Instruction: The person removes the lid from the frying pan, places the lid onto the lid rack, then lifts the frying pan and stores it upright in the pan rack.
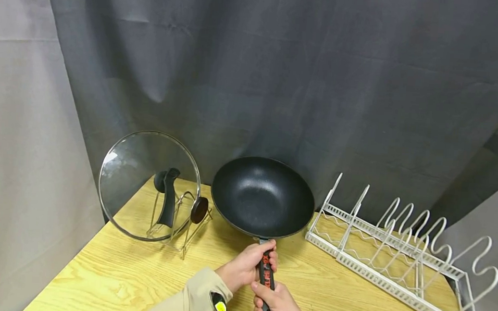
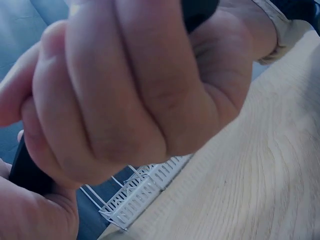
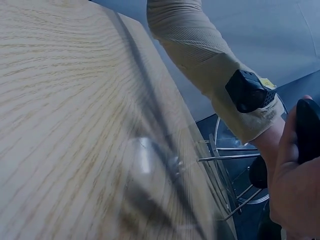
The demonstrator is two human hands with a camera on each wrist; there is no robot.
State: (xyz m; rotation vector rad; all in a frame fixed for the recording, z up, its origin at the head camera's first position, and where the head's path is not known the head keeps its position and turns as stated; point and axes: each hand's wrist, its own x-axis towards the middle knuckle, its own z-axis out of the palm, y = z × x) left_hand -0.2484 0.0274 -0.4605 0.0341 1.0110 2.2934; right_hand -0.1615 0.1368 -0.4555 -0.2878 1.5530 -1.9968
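Black wok (image 1: pixel 263 197), handle (image 1: pixel 267 275) nearward, long axis almost front-to-back.

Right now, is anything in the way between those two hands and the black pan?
Nothing visible: the left hand and right hand both grip the pan by its handle. The glass lid and white rack stand to either side.

The head view is evenly bright and mostly sharp, with warm colour on the wooden table (image 1: pixel 115 271). White glare marks the glass lid (image 1: pixel 140 186); a soft shine lies inside the wok (image 1: pixel 263 195). Both wrist views look bluish, and in the right one, blurred dark streaks and a pale reflection cross the wooden table.
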